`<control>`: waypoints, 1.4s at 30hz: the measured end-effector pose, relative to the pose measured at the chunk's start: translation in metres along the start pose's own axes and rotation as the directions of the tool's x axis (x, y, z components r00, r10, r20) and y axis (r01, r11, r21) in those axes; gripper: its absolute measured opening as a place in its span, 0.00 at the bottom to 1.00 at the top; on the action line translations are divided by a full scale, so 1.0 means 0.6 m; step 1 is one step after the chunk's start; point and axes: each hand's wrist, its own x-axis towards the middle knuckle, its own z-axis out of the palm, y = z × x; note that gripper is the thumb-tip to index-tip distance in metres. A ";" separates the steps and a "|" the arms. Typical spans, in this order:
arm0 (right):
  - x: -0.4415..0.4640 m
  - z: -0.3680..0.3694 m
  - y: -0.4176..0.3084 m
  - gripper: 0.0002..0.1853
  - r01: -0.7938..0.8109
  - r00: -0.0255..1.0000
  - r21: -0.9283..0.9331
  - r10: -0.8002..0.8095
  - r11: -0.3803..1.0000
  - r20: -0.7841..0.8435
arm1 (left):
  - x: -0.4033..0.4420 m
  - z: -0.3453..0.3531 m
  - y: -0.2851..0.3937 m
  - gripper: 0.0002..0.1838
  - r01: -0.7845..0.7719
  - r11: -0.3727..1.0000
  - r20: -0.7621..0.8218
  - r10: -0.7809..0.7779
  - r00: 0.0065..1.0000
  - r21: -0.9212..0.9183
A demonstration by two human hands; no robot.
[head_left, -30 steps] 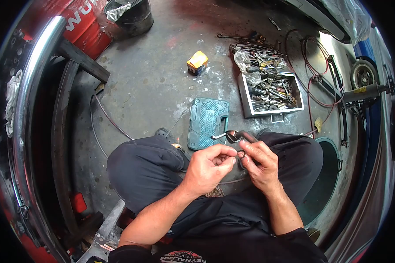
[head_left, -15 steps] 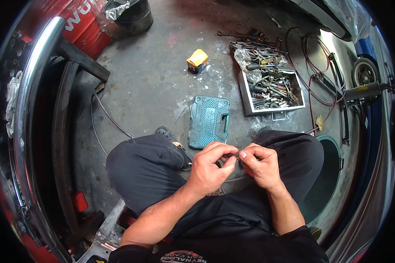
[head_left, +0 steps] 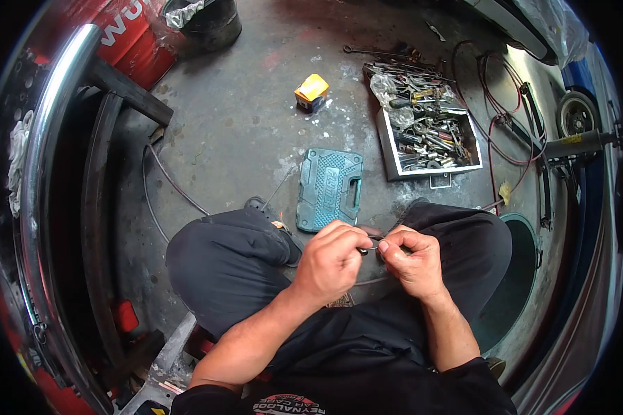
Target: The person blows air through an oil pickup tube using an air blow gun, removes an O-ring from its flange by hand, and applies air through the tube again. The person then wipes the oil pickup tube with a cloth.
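Over my lap, my left hand (head_left: 330, 261) is closed, with thumb and fingers pinched together. My right hand (head_left: 414, 261) sits just beside it, also in a pinch. Between the fingertips of both hands stretches a small, thin dark loop-like piece (head_left: 374, 243); its kind is too small to make out, and the fingers cover most of it. Beyond the hands a closed teal plastic tool case (head_left: 330, 188) lies flat on the floor.
A metal tool box (head_left: 429, 142) full of wrenches and sockets stands ahead to the right. A yellow and dark small box (head_left: 312, 91) is on the floor. A teal round bin (head_left: 509, 283) is by my right knee; a steel frame (head_left: 98, 200) stands left.
My left fingers have curled in from a more spread pinch to a closed grip on the thin piece. My right hand has hardly moved.
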 end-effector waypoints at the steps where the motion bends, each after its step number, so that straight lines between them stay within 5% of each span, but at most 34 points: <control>1: -0.001 -0.001 -0.002 0.08 -0.053 0.999 0.070 0.053 0.996 0.000 | -0.002 -0.004 -0.003 0.14 0.040 0.992 0.008 -0.039 0.999 -0.120; 3: -0.001 -0.004 -0.007 0.06 -0.097 0.995 0.076 0.097 0.992 0.010 | 0.002 -0.007 0.012 0.13 0.100 0.987 0.013 -0.099 0.995 -0.126; 5: 0.000 -0.003 -0.007 0.05 -0.144 0.989 0.077 0.142 0.987 0.028 | 0.006 0.000 0.019 0.12 -0.035 0.999 -0.005 0.035 0.999 -0.022; 13: 0.001 -0.003 -0.004 0.04 0.061 0.998 -0.086 -0.059 0.994 0.023 | 0.005 0.005 0.009 0.08 0.017 1.000 -0.049 -0.017 0.999 -0.011; 16: 0.000 -0.017 -0.010 0.05 -0.056 0.998 0.073 0.054 0.996 0.020 | 0.001 -0.011 0.001 0.09 -0.028 0.999 0.049 0.030 0.998 -0.034; 18: 0.000 -0.023 -0.011 0.06 -0.106 0.993 0.133 0.097 0.985 0.069 | 0.000 -0.019 -0.002 0.12 0.085 0.947 0.102 -0.056 0.993 -0.309; 21: 0.000 -0.030 -0.007 0.08 -0.175 0.976 0.252 0.134 0.952 0.169 | 0.004 -0.034 0.030 0.13 0.288 0.850 0.207 -0.217 0.954 -0.441; 27: -0.007 -0.026 -0.007 0.10 -0.274 0.947 0.338 0.192 0.900 0.256 | -0.005 -0.020 0.018 0.12 0.000 0.950 0.136 0.045 0.990 -0.312; 29: -0.009 -0.021 -0.010 0.10 -0.309 0.940 0.337 0.231 0.890 0.252 | -0.002 -0.019 0.021 0.13 -0.157 0.985 0.007 0.158 0.987 -0.068; 35: -0.013 -0.016 0.001 0.09 -0.309 0.948 0.279 0.272 0.909 0.164 | -0.012 -0.002 0.011 0.17 -0.270 0.960 0.000 0.271 0.963 0.077; 39: -0.011 -0.014 0.010 0.08 -0.293 0.954 0.337 0.254 0.895 0.158 | -0.012 -0.001 0.011 0.17 -0.249 0.967 0.022 0.248 0.968 0.052; 41: -0.011 -0.009 0.009 0.07 -0.302 0.953 0.355 0.277 0.885 0.121 | -0.011 -0.003 0.027 0.16 0.033 0.993 0.007 -0.032 0.999 -0.117; 42: -0.011 -0.007 0.010 0.07 -0.303 0.953 0.355 0.278 0.885 0.121 | -0.010 -0.003 0.028 0.16 0.034 0.992 0.006 -0.033 0.999 -0.118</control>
